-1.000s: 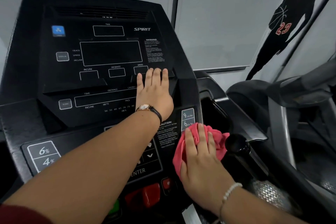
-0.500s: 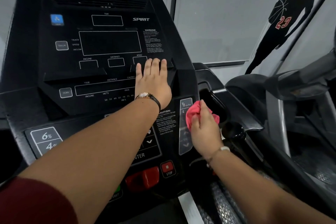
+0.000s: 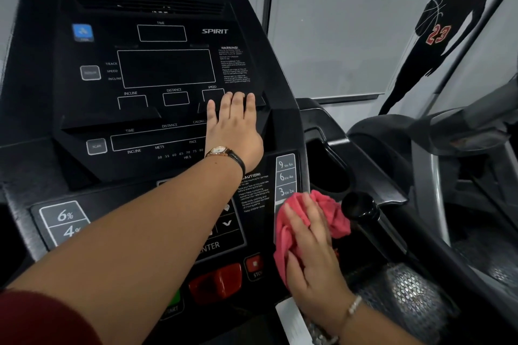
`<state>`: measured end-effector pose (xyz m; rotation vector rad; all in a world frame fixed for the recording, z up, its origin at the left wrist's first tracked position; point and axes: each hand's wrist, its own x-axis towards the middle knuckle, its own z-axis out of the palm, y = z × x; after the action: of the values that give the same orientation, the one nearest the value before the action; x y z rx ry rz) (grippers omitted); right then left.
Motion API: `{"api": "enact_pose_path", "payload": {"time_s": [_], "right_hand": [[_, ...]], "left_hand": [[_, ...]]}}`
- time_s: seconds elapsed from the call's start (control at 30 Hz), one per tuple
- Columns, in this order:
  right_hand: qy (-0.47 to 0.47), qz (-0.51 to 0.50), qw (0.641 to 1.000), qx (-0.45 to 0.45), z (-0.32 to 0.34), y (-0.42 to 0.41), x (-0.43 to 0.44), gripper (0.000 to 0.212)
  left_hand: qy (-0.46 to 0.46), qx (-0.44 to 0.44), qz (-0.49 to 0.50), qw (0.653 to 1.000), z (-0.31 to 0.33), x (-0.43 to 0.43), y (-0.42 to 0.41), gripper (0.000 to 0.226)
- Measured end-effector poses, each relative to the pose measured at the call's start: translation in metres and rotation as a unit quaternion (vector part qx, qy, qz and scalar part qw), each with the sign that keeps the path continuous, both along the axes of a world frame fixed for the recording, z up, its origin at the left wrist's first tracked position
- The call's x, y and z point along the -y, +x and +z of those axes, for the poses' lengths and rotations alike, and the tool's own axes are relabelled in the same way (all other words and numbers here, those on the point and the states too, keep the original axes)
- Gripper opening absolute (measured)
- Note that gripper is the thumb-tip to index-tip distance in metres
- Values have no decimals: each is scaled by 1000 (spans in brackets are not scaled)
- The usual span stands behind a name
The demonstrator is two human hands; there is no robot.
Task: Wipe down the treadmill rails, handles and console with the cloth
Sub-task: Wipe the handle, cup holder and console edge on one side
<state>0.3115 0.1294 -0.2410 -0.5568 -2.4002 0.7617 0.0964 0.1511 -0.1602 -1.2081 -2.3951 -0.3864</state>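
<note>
The black treadmill console (image 3: 157, 70) fills the left and middle of the head view. My left hand (image 3: 234, 129) lies flat on its right side below the speed window, fingers together, holding nothing. My right hand (image 3: 311, 244) presses a pink cloth (image 3: 333, 210) against the console's lower right part, just under the speed buttons (image 3: 286, 176). The cloth bunches out above and left of my fingers. A black round-ended handle (image 3: 361, 207) stands right beside the cloth.
Red safety key (image 3: 215, 281) and stop button (image 3: 253, 265) sit at the console's bottom. A cup-holder recess (image 3: 328, 165) opens right of the console. A neighbouring machine (image 3: 448, 148) stands to the right. A wall with a basketball-player silhouette (image 3: 443, 31) is behind.
My right hand with the cloth went up to the speed buttons, then came back down to the console's lower right edge. My left hand has stayed flat on the console.
</note>
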Motion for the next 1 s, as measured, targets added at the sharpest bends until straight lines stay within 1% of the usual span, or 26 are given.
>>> {"api": "enact_pose_path", "payload": {"time_s": [0.1,0.17,0.23,0.3,0.33,0.43,0.47,0.53,0.6,0.7,0.83,0.9,0.93,1.0], "right_hand": [[-21,-13,1000,-2,2,0,-15,57],[-63,-45,997,11,11,-5,-35,53],[-95,-62,993,18,22,-14,-51,58],[-80,-61,994,52,26,-19,-44,62],[-57,-57,994,71,23,-17,-33,63],[64,-14,994,92,4,3,7,65],[70,8,993,92,-2,11,13,66],[32,37,996,79,-11,20,11,68],[5,33,997,63,-13,23,6,70],[-7,-21,998,55,-3,12,0,60],[-24,-107,986,126,27,-13,-10,60],[-1,-123,979,162,33,-17,-1,59],[27,-110,979,172,31,-14,5,60],[76,-46,980,180,19,0,13,65]], "left_hand": [[-2,0,0,1000,0,1,1,68],[-3,3,1,1000,1,2,0,68],[-7,5,2,1000,1,2,0,68],[-8,4,4,1000,1,2,1,68],[-8,3,4,1000,0,2,1,68],[-9,2,6,1000,0,1,0,68],[-8,2,5,1000,0,1,0,68],[-7,0,5,1000,0,1,0,68],[-8,-1,5,1000,0,1,0,68],[-12,-4,8,1000,0,2,1,68],[-25,-5,12,1000,1,1,2,68],[-22,-8,13,1000,1,1,2,68],[-16,-9,13,1000,1,1,2,68],[-8,-11,13,1000,0,1,3,67]]}}
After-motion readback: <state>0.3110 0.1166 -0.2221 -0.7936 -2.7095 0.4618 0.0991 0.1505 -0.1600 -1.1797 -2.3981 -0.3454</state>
